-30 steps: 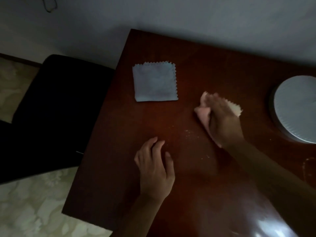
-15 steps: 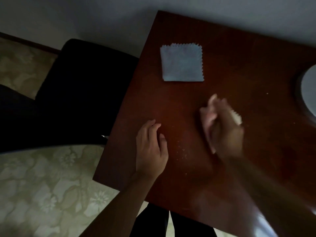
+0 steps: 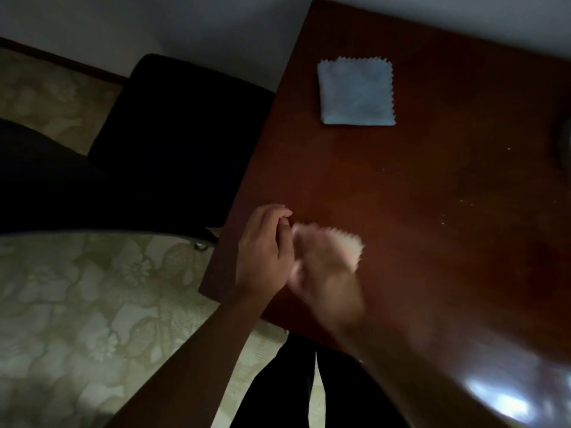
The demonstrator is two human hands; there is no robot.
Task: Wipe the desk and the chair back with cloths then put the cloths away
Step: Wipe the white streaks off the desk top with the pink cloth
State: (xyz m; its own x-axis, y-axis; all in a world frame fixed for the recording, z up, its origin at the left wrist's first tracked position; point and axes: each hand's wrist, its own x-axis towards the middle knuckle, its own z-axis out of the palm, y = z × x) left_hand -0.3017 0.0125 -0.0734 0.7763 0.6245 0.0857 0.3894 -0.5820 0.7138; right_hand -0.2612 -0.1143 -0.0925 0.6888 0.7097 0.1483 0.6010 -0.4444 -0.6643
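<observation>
Desk [image 3: 432, 186]: dark red-brown wood, shiny, with a bright glare patch at the near right.
Desk edges: left edge slants down from the far corner at the top to the near corner by the left hand; near edge runs off to the lower right.
Left hand [image 3: 262, 254]: palm down on the desk, right at the near left corner, fingers lightly curled and close together, holding nothing.
Right hand [image 3: 327, 273]: blurred, pressed down on the pink cloth, touching the left hand's side; exact finger shape cannot be told.
Pink cloth [image 3: 343, 242]: pale pink with a zigzag edge, peeking out past the right hand's fingers, flat on the desk near the near left corner.
Blue cloth [image 3: 357, 92]: folded into a square, zigzag edges, lying flat and alone at the far left part of the desk, just inside the left edge, well apart from both hands.
Crumbs [image 3: 463, 202]: tiny pale specks scattered on the right part of the desk.
Open room: wide bare wood between the blue cloth and the hands, and to the right of the hands.
Chair [image 3: 173, 143]: black, just beside the desk's left edge.
Floor [image 3: 92, 304]: pale with a flower pattern, left of the desk.
Round thing [image 3: 564, 143]: dark, cut off at the right edge; cannot tell what.
Writing: none readable.
</observation>
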